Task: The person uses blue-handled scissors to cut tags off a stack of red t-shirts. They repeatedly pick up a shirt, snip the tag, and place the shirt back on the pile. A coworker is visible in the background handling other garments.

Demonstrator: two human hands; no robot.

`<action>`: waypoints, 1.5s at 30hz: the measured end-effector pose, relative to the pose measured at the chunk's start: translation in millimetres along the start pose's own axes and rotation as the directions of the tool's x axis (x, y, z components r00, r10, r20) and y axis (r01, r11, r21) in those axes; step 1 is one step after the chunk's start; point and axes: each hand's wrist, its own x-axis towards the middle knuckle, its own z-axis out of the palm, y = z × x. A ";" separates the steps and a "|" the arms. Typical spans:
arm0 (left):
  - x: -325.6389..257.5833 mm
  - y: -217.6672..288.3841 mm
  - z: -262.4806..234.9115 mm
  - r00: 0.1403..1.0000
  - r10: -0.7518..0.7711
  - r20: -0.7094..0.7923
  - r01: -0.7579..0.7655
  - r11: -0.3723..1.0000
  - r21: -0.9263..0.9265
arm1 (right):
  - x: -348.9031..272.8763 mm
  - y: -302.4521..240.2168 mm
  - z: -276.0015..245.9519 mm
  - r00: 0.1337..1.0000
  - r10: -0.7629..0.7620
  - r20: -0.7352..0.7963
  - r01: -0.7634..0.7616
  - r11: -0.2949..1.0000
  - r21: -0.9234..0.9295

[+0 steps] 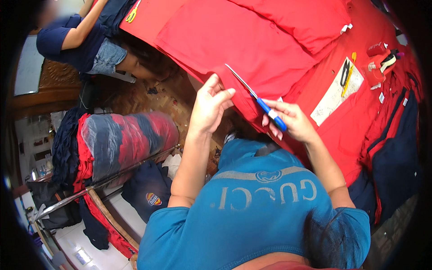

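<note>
Red fabric [243, 40] lies in layers over the table in front of me. My left hand [208, 108] is at its near edge, thumb and index finger closed on the cloth. In my right hand [294, 122] is a pair of scissors with blue handles [265, 107], fingers wrapped round the grips. The scissors point up and to the left over the fabric, their metal blades close together, tips just beyond my left fingers. Whether the blades touch the cloth, I cannot tell.
On the right lie a white paper pattern [326, 101], black snips [344, 73], a yellow pen-like tool [349, 74] and a red tape dispenser [378, 69]. Yellow-handled scissors [131, 16] rest at the far left. Another person [85, 45] stands there. A plastic-wrapped bundle [130, 139] sits behind a metal rail [108, 181].
</note>
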 end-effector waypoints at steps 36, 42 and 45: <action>-9.6 -33.9 16.7 0.981 -0.192 0.002 0.186 0.948 -0.260 | -68.1 -30.6 -48.6 0.981 0.042 -0.188 -0.070 0.987 -0.146; 2.1 -50.1 0.8 0.985 -0.171 -0.037 0.154 0.947 -0.281 | -56.5 -30.2 -15.8 0.988 -0.048 -0.144 -0.003 0.941 -0.338; -2.3 -44.4 1.0 0.979 -0.171 -0.110 0.144 0.965 -0.218 | -43.7 -21.9 5.5 0.987 -0.055 -0.152 -0.039 0.833 -0.552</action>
